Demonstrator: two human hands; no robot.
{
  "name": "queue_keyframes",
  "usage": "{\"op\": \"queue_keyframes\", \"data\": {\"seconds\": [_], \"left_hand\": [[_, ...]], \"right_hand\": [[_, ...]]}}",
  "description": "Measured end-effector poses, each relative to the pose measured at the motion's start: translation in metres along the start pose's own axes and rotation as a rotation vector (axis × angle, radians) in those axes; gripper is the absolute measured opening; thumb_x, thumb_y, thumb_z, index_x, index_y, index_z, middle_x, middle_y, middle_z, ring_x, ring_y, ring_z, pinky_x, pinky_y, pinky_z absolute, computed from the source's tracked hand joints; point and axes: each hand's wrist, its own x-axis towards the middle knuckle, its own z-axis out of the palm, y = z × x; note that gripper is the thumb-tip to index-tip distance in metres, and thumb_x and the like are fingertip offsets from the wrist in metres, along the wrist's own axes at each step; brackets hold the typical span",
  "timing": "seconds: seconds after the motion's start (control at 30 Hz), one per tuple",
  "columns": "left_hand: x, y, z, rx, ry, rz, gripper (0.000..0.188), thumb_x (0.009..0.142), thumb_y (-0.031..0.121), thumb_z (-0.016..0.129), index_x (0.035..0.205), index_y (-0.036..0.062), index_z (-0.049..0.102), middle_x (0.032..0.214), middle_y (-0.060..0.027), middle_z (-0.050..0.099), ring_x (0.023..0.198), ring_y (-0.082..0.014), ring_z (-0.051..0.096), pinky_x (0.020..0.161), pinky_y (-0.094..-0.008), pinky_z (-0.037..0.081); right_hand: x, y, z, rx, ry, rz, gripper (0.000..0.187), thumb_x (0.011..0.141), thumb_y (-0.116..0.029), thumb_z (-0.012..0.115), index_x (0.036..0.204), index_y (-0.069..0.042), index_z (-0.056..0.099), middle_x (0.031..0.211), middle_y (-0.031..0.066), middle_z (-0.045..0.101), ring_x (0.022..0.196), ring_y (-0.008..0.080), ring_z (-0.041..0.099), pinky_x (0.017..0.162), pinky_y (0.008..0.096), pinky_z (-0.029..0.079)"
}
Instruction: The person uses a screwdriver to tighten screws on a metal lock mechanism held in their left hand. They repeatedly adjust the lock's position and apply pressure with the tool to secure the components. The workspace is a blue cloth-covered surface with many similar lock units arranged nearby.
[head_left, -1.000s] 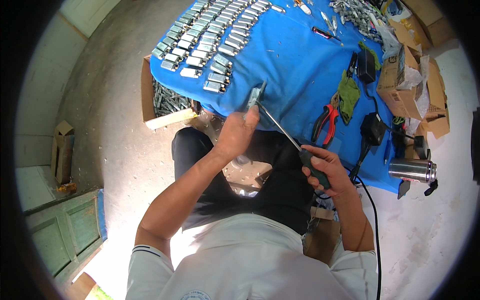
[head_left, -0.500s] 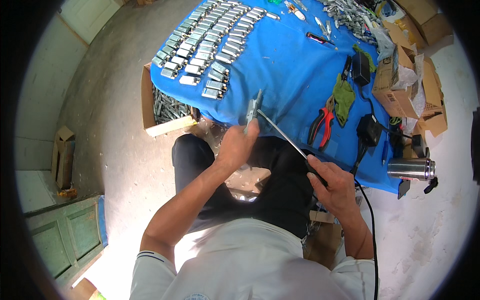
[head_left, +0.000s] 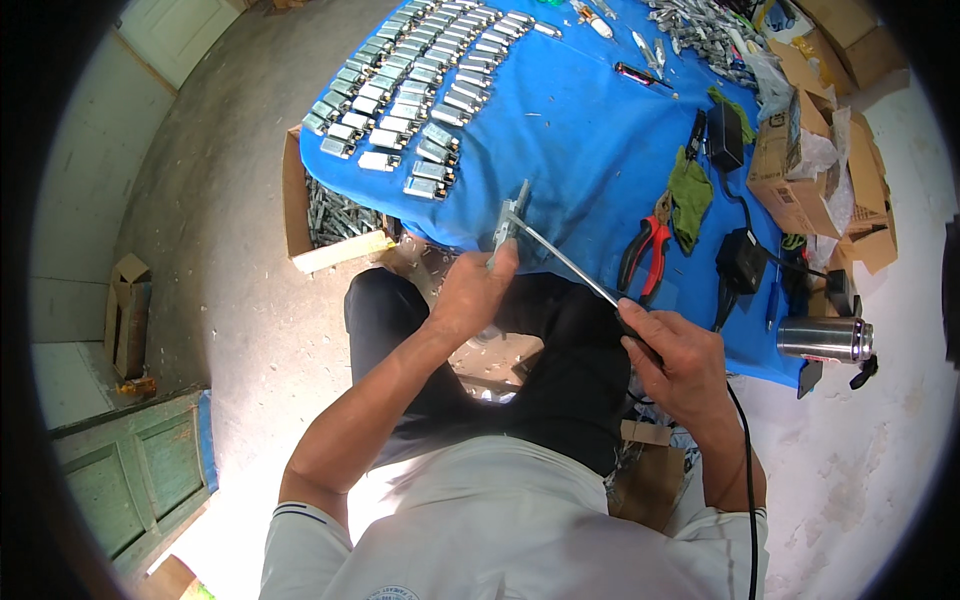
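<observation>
My left hand point(head_left: 470, 292) is closed on a narrow grey metal piece point(head_left: 506, 226), held up at the table's near edge over my lap. A thin end of the piece points away from me. In my right hand point(head_left: 682, 362) is the handle of a corded tool with a long thin metal shaft point(head_left: 572, 264), which looks like a soldering iron. Its tip meets the upper part of the metal piece. My fingers hide most of the handle. Red-and-black pliers point(head_left: 645, 258) lie on the blue cloth point(head_left: 560, 130), beyond my right hand.
Rows of small metal parts point(head_left: 415, 100) cover the cloth's far left. An open carton point(head_left: 340, 258) of metal pieces stands below that edge. To the right are a green rag point(head_left: 690, 200), black power adapters point(head_left: 740, 262), a steel flask point(head_left: 822, 338) and a cardboard box point(head_left: 800, 180). A black cable point(head_left: 748, 470) hangs beside my right arm.
The tool's tip has moved slightly left and up onto the metal piece. My right hand has shifted a little to the right, and my left hand stays nearly still.
</observation>
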Motion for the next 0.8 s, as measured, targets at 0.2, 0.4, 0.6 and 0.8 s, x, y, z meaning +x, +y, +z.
{"op": "queue_keyframes", "data": {"seconds": [0.2,0.4,0.6,0.8], "left_hand": [[0.004,-0.005,0.000,-0.154,-0.068,0.012,0.060,0.096,0.054,0.048,0.071,-0.0007,0.053,0.059,-0.0108,0.048,0.059,-0.0242,0.049,0.061,-0.0382,0.040],[-0.004,0.011,-0.009,-0.603,-0.262,-0.174,0.054,0.097,0.057,0.050,0.062,0.0193,0.033,0.056,0.0090,0.025,0.045,-0.0049,0.022,0.042,-0.0242,0.017],[-0.001,0.003,-0.012,-0.703,-0.317,-0.209,0.052,0.096,0.058,0.050,0.065,0.0198,0.033,0.059,0.0088,0.024,0.048,-0.0054,0.020,0.043,-0.0241,0.015],[0.001,-0.002,-0.014,-0.691,-0.344,-0.190,0.052,0.095,0.060,0.050,0.066,0.0198,0.034,0.059,0.0082,0.025,0.048,-0.0060,0.021,0.044,-0.0241,0.015]], "right_hand": [[0.002,0.002,-0.009,0.039,0.011,0.030,0.040,0.079,-0.007,0.074,0.118,-0.012,0.069,0.086,0.0091,0.068,0.067,0.0262,0.065,0.058,0.0337,0.051],[0.005,0.005,-0.014,0.047,-0.003,0.009,0.040,0.078,-0.005,0.074,0.117,-0.010,0.069,0.085,0.0101,0.069,0.066,0.0257,0.065,0.057,0.0332,0.051],[0.013,0.002,-0.017,0.027,-0.027,-0.049,0.040,0.077,-0.004,0.075,0.116,-0.009,0.069,0.081,0.0100,0.067,0.065,0.0257,0.064,0.054,0.0342,0.049],[0.019,0.004,-0.019,-0.016,-0.025,-0.098,0.042,0.076,-0.003,0.074,0.117,-0.010,0.067,0.079,0.0090,0.065,0.063,0.0252,0.062,0.053,0.0353,0.048]]}}
